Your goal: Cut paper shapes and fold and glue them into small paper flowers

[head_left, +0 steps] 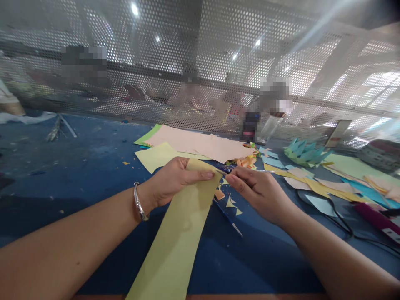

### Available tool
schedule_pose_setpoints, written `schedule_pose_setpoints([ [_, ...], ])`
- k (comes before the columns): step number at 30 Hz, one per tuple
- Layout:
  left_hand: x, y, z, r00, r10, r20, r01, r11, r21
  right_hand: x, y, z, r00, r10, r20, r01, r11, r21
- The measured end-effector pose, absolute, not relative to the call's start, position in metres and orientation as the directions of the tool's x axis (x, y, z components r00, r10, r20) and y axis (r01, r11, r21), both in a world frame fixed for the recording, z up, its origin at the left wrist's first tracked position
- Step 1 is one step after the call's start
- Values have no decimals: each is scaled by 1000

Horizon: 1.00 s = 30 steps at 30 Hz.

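My left hand [178,179] is closed on the upper end of a long yellow paper strip [183,233], thumb on top. The strip hangs down towards the table's front edge. My right hand [259,191] is closed around what looks like scissors [221,171]. Their thin blade meets the strip's upper right edge, and the handles are hidden by my fingers. Small yellow paper scraps [230,201] lie below, between my hands. Near them rests a slim blue tool [228,219] with a pale tip.
Pale pink sheets [187,141] and a yellow sheet [156,156] lie behind my hands. To the right are cut paper pieces [325,187], a folded teal paper piece [304,152], a purple tool [376,218] and its black cord [343,223]. A perforated metal screen [175,83] stands behind.
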State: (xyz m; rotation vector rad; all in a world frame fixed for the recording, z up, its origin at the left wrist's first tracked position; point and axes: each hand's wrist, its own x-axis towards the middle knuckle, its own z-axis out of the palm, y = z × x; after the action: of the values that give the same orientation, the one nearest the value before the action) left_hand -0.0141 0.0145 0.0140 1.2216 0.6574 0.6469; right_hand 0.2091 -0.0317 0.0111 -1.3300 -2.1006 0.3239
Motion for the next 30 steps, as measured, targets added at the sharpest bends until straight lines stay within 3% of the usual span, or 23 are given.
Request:
schedule_pose_setpoints([
  [30, -14, 14, 12, 638, 763, -104, -91, 209, 974, 212, -31, 10, -318, 875, 366, 737, 471, -485],
])
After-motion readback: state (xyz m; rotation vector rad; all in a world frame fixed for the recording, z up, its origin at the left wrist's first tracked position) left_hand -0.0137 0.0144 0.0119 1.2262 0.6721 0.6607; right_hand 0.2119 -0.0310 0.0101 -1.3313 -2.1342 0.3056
